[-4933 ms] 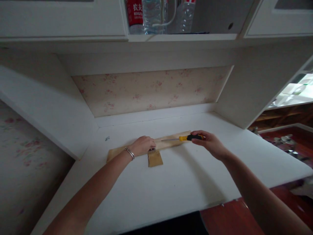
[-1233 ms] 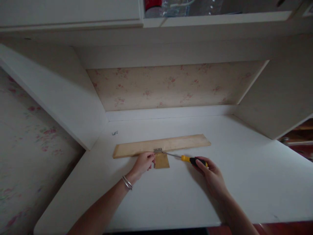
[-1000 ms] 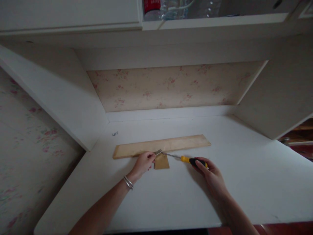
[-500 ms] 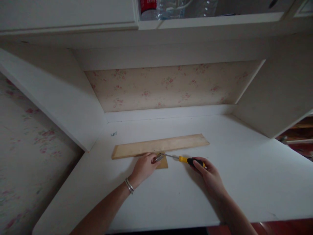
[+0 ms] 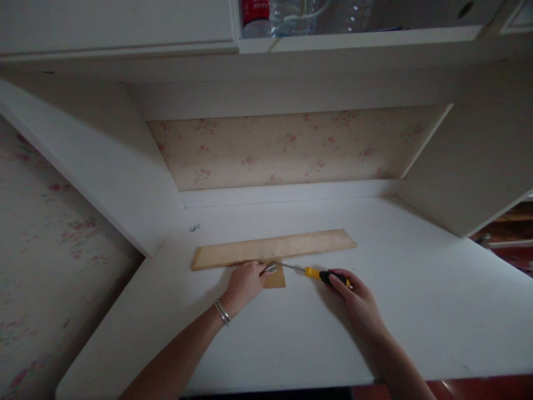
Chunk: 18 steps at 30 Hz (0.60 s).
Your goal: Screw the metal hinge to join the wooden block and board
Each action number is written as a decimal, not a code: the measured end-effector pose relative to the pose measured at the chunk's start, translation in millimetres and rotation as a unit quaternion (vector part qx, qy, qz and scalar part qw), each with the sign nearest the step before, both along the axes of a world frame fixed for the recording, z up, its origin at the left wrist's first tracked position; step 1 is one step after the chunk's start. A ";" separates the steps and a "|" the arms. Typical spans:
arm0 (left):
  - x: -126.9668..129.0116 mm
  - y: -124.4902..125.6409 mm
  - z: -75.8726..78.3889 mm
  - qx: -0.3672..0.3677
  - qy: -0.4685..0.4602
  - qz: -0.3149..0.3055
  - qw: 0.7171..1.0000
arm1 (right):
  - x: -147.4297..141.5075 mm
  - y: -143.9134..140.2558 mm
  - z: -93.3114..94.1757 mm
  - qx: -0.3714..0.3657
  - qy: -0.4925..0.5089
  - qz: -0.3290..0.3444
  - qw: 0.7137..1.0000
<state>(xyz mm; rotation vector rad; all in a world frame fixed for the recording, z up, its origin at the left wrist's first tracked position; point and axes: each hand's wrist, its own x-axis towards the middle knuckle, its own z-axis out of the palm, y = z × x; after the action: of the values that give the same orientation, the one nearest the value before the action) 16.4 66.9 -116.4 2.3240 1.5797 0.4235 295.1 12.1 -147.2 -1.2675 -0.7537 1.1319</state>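
Note:
My right hand [image 5: 357,300] grips the black-and-yellow handle of a screwdriver [image 5: 314,273], whose thin shaft points left. Its tip meets, or nearly meets, a small silvery metal piece [image 5: 271,268]; contact is too fine to make out. The fingers of my left hand [image 5: 245,284] are closed on that metal piece, above a small flat wooden piece [image 5: 275,280]. Just behind lies a long wooden board [image 5: 275,248] with a few small dark holes or marks near its front edge. My left fingers partly cover the small wooden piece and reach the board's edge.
Both boards rest on a white desktop [image 5: 416,278] under a white cabinet. Small dark bits, perhaps screws [image 5: 194,228], lie at the back left. White side panels stand left [image 5: 100,161] and right [image 5: 466,155]. Plastic bottles [image 5: 293,16] fill part of the shelf above.
The metal piece in my left fingers has tipped slightly and sits a little lower. My right hand and the screwdriver stay almost where they were. The view has shifted slightly.

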 end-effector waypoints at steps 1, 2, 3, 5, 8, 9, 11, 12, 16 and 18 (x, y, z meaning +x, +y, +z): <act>-1.8 0.2 -1.1 -0.008 -0.005 0.005 1.000 | -0.1 -0.3 0.5 0.000 -0.001 0.000 1.000; -3.7 0.2 -2.3 -0.016 -0.013 0.014 1.000 | -0.1 -0.6 0.8 0.002 -0.002 0.001 1.000; -5.5 0.1 -3.6 -0.023 -0.024 0.025 0.999 | 0.1 -0.8 0.9 0.004 -0.004 0.006 1.000; -8.9 -0.3 -5.8 -0.033 -0.044 0.051 0.997 | 0.5 -0.9 0.1 0.006 -0.011 0.018 1.000; -12.6 0.8 -8.2 -0.062 -0.066 0.060 0.994 | 1.5 -0.9 -2.2 0.006 -0.023 0.024 0.999; -13.6 2.1 -9.1 -0.075 -0.075 0.059 0.993 | 1.9 -1.0 -2.8 0.006 -0.026 0.025 0.999; -15.6 6.3 -11.8 -0.098 -0.096 0.068 0.988 | 2.4 -1.5 -3.4 0.005 -0.027 0.032 0.999; -16.6 9.0 -13.7 -0.110 -0.105 0.077 0.985 | 2.5 -1.8 -3.5 0.003 -0.025 0.036 0.999; -20.1 18.8 -19.6 -0.169 -0.124 0.062 0.976 | 2.3 -2.6 -3.6 0.000 -0.020 0.040 0.999; -21.5 20.6 -18.5 -0.182 -0.146 0.042 0.971 | 1.8 -2.6 -4.2 0.002 -0.022 0.037 0.999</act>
<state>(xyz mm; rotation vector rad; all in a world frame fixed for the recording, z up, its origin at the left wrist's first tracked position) -5.1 87.5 -135.0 1.8351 1.4715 0.4308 296.9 9.5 -151.5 -1.2723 -0.8408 1.1641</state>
